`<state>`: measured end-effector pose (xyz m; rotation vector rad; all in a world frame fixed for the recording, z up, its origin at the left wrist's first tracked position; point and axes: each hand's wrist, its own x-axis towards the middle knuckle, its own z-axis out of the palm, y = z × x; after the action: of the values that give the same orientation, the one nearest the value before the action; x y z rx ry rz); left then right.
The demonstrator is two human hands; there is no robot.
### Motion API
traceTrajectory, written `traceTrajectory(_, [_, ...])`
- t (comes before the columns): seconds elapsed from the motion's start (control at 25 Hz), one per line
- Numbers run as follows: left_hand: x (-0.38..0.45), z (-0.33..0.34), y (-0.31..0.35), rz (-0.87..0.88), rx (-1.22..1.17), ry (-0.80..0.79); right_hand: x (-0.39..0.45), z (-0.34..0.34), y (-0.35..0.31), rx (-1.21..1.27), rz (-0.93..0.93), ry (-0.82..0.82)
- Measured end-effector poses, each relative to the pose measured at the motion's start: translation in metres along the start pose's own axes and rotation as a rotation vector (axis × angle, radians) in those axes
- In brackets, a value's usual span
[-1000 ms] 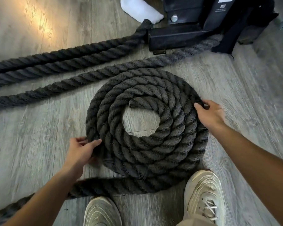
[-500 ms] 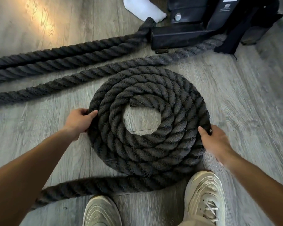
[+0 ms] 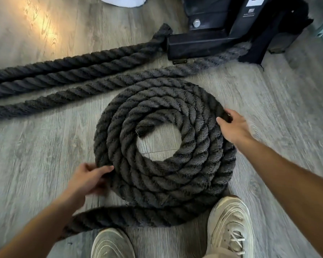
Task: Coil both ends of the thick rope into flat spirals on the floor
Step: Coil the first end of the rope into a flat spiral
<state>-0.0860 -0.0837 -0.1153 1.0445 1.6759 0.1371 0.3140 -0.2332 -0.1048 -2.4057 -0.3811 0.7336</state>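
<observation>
A thick dark rope lies coiled in a flat spiral on the grey wood floor, with its cut end at the open centre. My left hand grips the outer turn at the spiral's lower left edge. My right hand holds the outer turn at the upper right edge. The free tail leaves the spiral's bottom and runs left under my left forearm. More straight rope lengths lie across the floor beyond the spiral.
A black metal machine base stands at the top right, with rope passing behind it. A white object sits at the top edge. My two pale shoes stand just below the spiral.
My left hand has slid from the spiral's left side down to its lower left edge. My right hand has moved from the lower right up to the upper right edge.
</observation>
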Motion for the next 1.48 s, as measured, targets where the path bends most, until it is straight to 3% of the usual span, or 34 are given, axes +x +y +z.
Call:
traceTrajectory(0.16, [0.039,-0.005,0.056,0.122,-0.045,0.006,-0.062,0.006,0.060,0.047,0.107,0.020])
traceTrajectory(0.32, [0.066,0.006,0.099,0.223,0.041,-0.031,-0.095,0.011,0.078,-0.029,0.144,0.002])
traceTrajectory(0.48, [0.068,0.009,0.085,0.275,0.191,0.003,-0.067,-0.001,0.059,-0.025,0.102,-0.092])
traceTrajectory(0.64, [0.027,0.010,0.041,0.203,-0.044,-0.028,-0.014,-0.013,0.022,-0.105,0.080,-0.069])
traceTrajectory(0.84, [-0.028,0.025,-0.014,0.129,-0.208,0.064,0.025,-0.006,-0.025,-0.059,-0.018,-0.109])
traceTrajectory(0.96, [-0.018,0.018,-0.004,0.059,-0.249,0.082,0.006,0.001,-0.016,-0.014,-0.077,-0.040])
traceTrajectory(1.08, [0.012,0.005,0.023,0.137,-0.190,0.102,-0.039,0.005,0.028,0.029,0.030,0.027])
traceTrajectory(1.28, [0.066,-0.003,0.082,0.274,-0.035,0.052,-0.099,0.016,0.079,-0.005,0.152,-0.034])
traceTrajectory(1.48, [0.066,0.004,0.067,0.336,0.020,0.070,-0.068,0.010,0.065,0.040,0.154,-0.107])
